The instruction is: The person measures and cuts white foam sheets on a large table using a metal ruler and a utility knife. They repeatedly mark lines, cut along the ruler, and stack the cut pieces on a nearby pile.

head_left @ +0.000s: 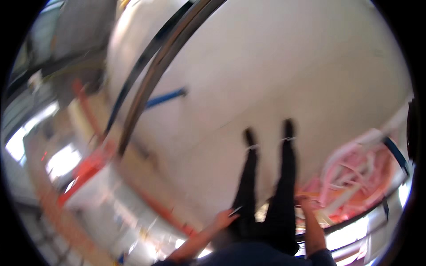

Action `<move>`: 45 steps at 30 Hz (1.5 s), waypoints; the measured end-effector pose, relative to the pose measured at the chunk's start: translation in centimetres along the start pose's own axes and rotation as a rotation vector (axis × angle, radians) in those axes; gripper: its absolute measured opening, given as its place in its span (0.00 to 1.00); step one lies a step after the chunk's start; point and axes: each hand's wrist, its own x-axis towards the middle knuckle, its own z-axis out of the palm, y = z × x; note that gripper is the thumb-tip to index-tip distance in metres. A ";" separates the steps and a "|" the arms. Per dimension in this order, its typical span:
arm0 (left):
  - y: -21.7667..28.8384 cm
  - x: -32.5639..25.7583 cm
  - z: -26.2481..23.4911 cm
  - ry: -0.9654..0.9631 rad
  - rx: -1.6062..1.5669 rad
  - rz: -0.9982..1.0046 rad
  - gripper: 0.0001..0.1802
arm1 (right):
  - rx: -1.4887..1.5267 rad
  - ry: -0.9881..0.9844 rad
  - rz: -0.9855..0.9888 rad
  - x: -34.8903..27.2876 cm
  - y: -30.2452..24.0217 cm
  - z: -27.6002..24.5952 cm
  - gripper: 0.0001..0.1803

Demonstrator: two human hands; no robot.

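Note:
My left hand (225, 218) is in front of my left thigh, closed on a slim, pale, shiny object (235, 211) whose exact kind is blurred. My right hand (305, 203) hangs beside my right thigh, at the edge of a heap of pink and white strips (355, 177). An orange strip lies close to its fingers. Motion blur hides whether those fingers grip anything.
A long dark curved-looking bar (155, 77) crosses the upper left, with a blue bar (166, 98) jutting from it over the pale floor (284, 71). Red-orange machine parts (91, 166) and a whitish surface (111, 190) stand at the left.

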 end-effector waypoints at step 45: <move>-14.7 -15.2 -10.7 0.936 -0.652 0.198 0.21 | -1.077 0.286 -0.797 -30.5 -51.6 11.2 0.15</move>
